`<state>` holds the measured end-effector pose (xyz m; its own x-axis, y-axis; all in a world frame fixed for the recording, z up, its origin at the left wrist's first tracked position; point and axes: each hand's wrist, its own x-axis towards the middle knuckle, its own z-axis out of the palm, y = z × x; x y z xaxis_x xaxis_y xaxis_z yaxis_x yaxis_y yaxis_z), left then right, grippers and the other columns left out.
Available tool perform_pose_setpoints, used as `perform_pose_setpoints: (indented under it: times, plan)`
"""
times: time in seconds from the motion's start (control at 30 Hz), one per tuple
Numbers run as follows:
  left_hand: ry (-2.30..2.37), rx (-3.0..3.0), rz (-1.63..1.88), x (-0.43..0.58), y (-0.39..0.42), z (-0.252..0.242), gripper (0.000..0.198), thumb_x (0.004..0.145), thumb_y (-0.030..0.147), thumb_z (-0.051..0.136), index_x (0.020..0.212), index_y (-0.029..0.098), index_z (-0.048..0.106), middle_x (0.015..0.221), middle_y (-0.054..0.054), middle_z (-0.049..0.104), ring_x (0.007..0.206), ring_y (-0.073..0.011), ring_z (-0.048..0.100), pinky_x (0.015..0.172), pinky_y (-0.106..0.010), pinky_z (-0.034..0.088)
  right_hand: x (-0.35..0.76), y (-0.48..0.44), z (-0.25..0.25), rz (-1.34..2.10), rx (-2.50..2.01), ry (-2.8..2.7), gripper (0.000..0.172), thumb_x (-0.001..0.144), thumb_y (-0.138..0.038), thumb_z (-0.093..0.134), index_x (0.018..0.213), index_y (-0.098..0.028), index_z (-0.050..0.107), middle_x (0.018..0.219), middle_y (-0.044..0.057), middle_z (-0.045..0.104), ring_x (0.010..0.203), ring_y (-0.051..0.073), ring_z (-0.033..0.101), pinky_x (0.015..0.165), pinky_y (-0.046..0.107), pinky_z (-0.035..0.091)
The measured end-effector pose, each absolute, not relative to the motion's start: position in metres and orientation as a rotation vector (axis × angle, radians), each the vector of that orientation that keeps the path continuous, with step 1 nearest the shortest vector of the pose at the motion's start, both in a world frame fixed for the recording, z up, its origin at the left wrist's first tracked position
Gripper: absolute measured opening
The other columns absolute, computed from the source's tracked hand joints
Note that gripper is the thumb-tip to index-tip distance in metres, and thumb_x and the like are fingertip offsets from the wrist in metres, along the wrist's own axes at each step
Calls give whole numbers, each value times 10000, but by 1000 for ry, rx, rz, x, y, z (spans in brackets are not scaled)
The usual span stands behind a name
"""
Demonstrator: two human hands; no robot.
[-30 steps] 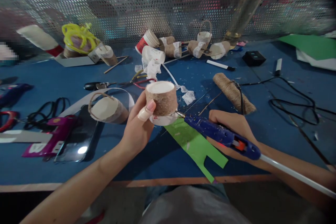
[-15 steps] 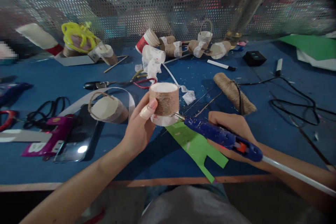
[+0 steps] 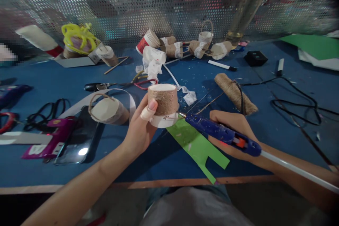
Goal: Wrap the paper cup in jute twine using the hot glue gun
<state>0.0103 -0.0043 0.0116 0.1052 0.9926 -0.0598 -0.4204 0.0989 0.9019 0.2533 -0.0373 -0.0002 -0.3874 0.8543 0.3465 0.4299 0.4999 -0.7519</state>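
Note:
Between the thumb and fingers of my left hand (image 3: 141, 123) is a small paper cup (image 3: 162, 103), wrapped in brown twine with a bare white band at its lower end. My right hand (image 3: 233, 130) is closed around a blue hot glue gun (image 3: 221, 132), with a long glue stick (image 3: 296, 169) coming out of its back. The gun's metal nozzle points at the cup's lower right side, close to where twine meets white; whether it touches I cannot tell. Beneath them lies a cut green sheet (image 3: 198, 144). A twine roll (image 3: 235, 93) rests beyond my right hand.
On the left are a purple glue gun (image 3: 57, 136), a phone (image 3: 78, 137) and a handled cup (image 3: 111, 110). Red-handled scissors (image 3: 144, 84) lie behind the held cup. Several decorated cups (image 3: 197, 48) and a bottle (image 3: 245, 14) stand along the perforated metal screen (image 3: 127, 3). A black cord (image 3: 296, 103) loops at right.
The held cup has shifted slightly left and turned a little. The glue gun's nozzle now sits at the cup's right edge rather than in front of its lower side.

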Motion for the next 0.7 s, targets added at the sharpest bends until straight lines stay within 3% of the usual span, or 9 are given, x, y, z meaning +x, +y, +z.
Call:
perform_pose_setpoints:
  times: [0.17,0.33,0.43,0.53,0.7]
  plan:
    - [802,823,1276,7,-3,8,392,836,489,799,1137,239,768,1123,-31,764,1026,-226,720,884,-326,603,254,-35,3,733,-1142,-1998,325,779,-69,670,712,-226,394,621,-88,412,524,71,404,504,224,308]
    - [774,840,1214,6,-1,7,354,879,467,761,1140,228,764,1163,-37,760,1058,-218,707,930,-322,582,252,-37,2,728,-1243,-1791,239,833,-61,682,768,-240,538,619,-77,514,530,93,494,513,225,401]
    - [764,834,1176,8,-3,7,344,852,421,794,1134,226,765,1124,-32,766,995,-190,710,864,-267,575,248,-39,2,730,-1164,-1667,170,872,-153,750,885,-268,625,753,-59,655,630,113,614,593,237,502]
    - [759,840,1121,12,-6,6,351,843,396,803,1153,240,751,1110,-36,765,975,-194,711,819,-265,564,243,-38,5,803,-1088,-1666,280,826,-192,837,1041,-283,682,980,-22,764,829,153,722,729,262,581]
    - [789,877,1057,15,-9,2,351,848,395,803,1151,236,725,1165,-52,741,1075,-228,686,899,-314,539,235,-38,8,840,-1018,-1677,318,775,-143,878,1008,-273,705,966,-35,784,833,138,743,748,246,600]
